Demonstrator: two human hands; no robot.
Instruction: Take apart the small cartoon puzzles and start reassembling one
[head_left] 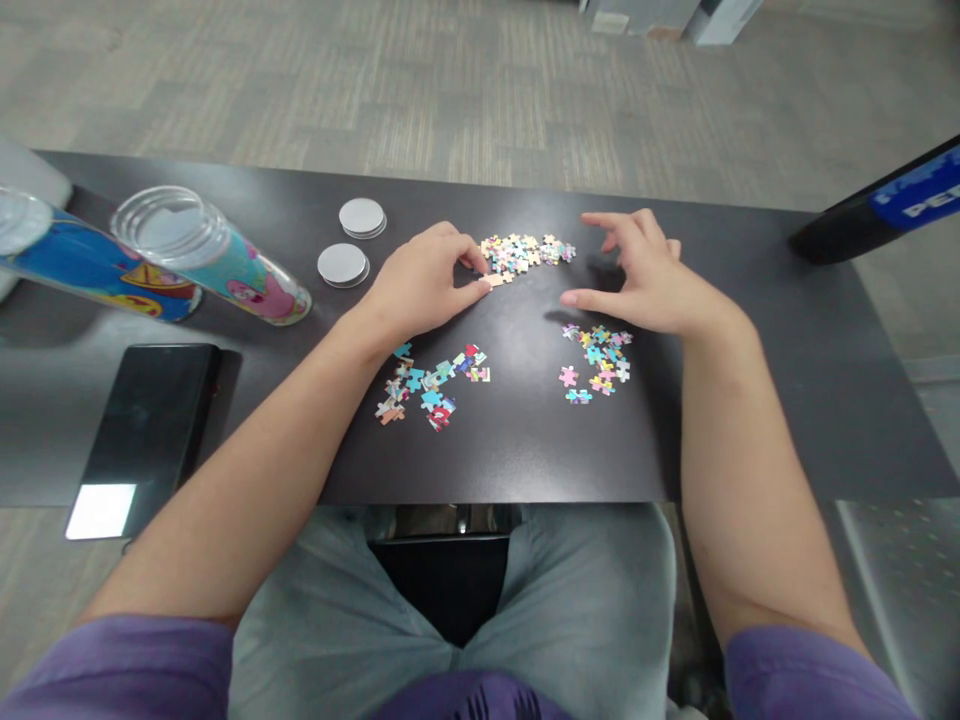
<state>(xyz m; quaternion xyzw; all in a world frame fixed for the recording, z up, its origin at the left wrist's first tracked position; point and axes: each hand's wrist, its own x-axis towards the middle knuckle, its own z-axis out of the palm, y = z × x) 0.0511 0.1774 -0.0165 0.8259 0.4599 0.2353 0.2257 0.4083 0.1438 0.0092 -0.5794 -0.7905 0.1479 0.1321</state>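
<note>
Small jigsaw pieces lie in three groups on the dark table. The back pile (517, 255) is dense, with pieces touching. My left hand (431, 278) is at its left edge, thumb and fingertips at a pale piece (494, 280); whether it grips that piece is too small to tell. My right hand (641, 272) hovers right of the pile, thumb and fingers spread, holding nothing. A looser group (431, 380) with blue and red pieces lies at the front left. Another group (600, 360) of pink, yellow and blue pieces lies nearer me, below my right hand.
Two clear tubes with colourful prints, one blue (112, 265) and one with a pink figure (225, 260), stand at the left. White round lids (343, 264) lie beside them. A black phone (142, 430) is at the near left, a dark blue-labelled object (885, 200) at the right.
</note>
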